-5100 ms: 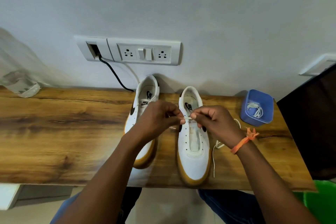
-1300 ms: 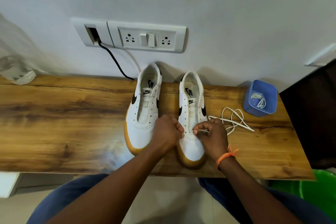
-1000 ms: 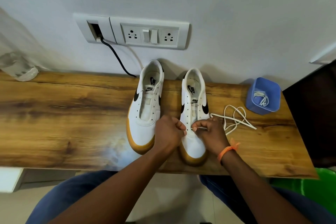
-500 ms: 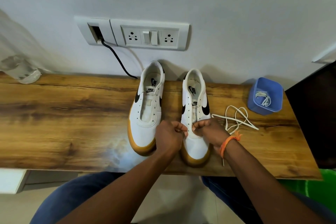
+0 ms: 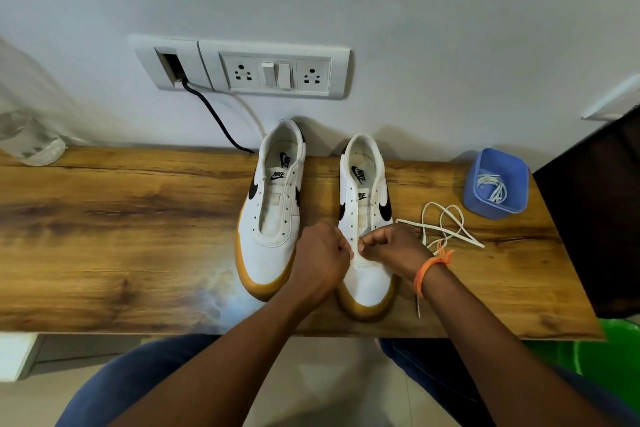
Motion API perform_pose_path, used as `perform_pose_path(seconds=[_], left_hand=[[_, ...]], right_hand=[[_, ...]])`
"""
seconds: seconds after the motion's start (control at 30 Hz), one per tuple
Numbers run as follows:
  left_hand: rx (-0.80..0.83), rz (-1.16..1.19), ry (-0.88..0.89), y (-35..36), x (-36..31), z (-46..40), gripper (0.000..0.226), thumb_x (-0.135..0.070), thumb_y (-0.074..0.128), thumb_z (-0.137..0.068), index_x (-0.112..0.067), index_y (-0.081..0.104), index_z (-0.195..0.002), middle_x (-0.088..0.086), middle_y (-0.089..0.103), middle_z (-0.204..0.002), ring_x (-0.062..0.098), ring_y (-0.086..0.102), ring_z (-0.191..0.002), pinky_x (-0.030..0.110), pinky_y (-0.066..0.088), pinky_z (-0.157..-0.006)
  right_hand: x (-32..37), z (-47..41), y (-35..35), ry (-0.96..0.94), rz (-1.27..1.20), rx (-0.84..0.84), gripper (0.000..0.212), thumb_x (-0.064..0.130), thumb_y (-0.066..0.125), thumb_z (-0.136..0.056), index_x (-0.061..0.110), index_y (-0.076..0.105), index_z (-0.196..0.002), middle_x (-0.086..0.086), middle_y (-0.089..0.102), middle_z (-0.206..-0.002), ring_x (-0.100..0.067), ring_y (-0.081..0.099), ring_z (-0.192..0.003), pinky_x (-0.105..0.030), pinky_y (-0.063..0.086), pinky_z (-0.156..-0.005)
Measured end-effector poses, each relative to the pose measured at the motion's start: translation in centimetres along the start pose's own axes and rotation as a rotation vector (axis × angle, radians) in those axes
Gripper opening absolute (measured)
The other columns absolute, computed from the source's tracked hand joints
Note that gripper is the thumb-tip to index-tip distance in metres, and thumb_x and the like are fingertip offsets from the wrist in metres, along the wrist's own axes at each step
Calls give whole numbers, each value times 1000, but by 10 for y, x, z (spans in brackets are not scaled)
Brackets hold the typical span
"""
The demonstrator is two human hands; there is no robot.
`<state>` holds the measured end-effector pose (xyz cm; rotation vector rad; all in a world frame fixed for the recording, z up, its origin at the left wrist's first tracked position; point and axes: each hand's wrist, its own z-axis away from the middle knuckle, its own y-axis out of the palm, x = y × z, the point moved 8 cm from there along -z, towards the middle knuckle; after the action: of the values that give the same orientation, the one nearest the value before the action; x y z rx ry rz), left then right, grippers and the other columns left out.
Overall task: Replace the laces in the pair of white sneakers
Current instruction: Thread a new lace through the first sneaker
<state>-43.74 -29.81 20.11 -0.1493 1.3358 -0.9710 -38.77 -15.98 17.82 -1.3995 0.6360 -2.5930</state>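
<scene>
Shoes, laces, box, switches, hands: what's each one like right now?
Left shoe: unlaced.
Right shoe: lacing begun at lowest eyelets.
Lace: loose on table.
Box: open, laces inside.
Cable: plugged in.
Left hand: gripping shoe.
Right hand: pinching lace.

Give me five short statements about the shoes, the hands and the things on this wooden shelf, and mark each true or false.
1. Both hands work at the right sneaker. True.
2. The left sneaker is fully laced. False: its eyelets are empty.
3. A loose white lace lies on the shelf right of the shoes. True.
4. The blue tub is empty. False: it holds white laces.
5. The orange band is on the left wrist. False: it is by the right hand; the left hand has none.
</scene>
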Motion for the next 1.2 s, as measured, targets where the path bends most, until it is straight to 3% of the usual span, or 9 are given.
perform_pose_path(seconds=[0.1, 0.17, 0.23, 0.4, 0.63, 0.77, 0.97, 1.07, 1.2], left_hand=[[90, -164, 32, 4, -3, -6, 12, -9, 61, -90, -4, 68, -82, 1, 65, -76, 13, 61, -69, 26, 51, -60], [130, -236, 26, 0, -1, -7, 16, -9, 57, -92, -11, 56, -76, -2, 55, -73, 13, 55, -68, 21, 44, -56], [179, -202, -8, -1, 4, -9, 26, -4, 56, -91, -16, 51, -68, 2, 56, -72, 17, 59, -72, 22, 47, -59], [177, -104, -46, 5, 2, -9, 22, -20, 84, -75, -14, 64, -68, -1, 68, -72, 11, 66, -70, 21, 49, -58], [-28, -75, -30, 3, 4, 0, 18, -23, 85, -74, -9, 74, -74, -2, 69, -70, 8, 64, -65, 18, 47, -59], [-46, -53, -13, 2, 2, -1, 12, -21, 85, -75, -12, 77, -76, -2, 72, -73, 7, 64, -66, 15, 48, -61], [-71, -72, 46, -1, 0, -1, 6, -8, 76, -76, -5, 76, -71, 3, 72, -68, 14, 67, -64, 12, 46, -53], [-55, -46, 37, -5, -4, -2, 7, -5, 73, -72, -3, 74, -65, 5, 71, -64, 16, 67, -61, 21, 50, -54], [8, 20, -74, -19, -3, -6, 7, -6, 76, -66, -6, 72, -61, 6, 69, -60, 20, 69, -60, 35, 62, -60]], right_hand=[[2, -3, -5, -35, 65, 1, 10, 4, 75, -81, 6, 77, -90, -10, 75, -90, -15, 67, -82, -18, 51, -75], [3, -4, -6, -41, 98, 4, 11, 9, 77, -80, 8, 78, -91, -6, 76, -91, -17, 69, -89, -28, 54, -85], [3, -4, -6, -45, 110, 1, 12, 10, 77, -80, 8, 77, -92, -6, 75, -93, -17, 69, -91, -31, 54, -88], [4, -3, -4, -28, 99, 20, 13, 8, 73, -84, 3, 76, -96, -6, 73, -93, -9, 64, -81, -15, 47, -70], [-3, -4, 0, 31, 52, 74, 15, 6, 69, -87, 1, 75, -100, -5, 71, -94, 1, 60, -76, -2, 42, -58], [-4, -5, 0, 39, 33, 89, 14, 7, 69, -88, 3, 75, -99, 1, 70, -87, 0, 60, -76, -5, 41, -57], [-4, -6, 1, 31, 58, 84, 18, 8, 69, -88, 4, 74, -104, -1, 70, -95, -9, 61, -86, -9, 42, -64], [-1, -6, 0, 4, 106, 81, 20, 9, 69, -88, 4, 74, -106, -3, 71, -101, -6, 59, -85, -5, 40, -64], [4, -4, -1, -62, 132, 37, 17, 12, 75, -83, 8, 77, -100, 0, 72, -93, -8, 61, -85, -14, 43, -71]])
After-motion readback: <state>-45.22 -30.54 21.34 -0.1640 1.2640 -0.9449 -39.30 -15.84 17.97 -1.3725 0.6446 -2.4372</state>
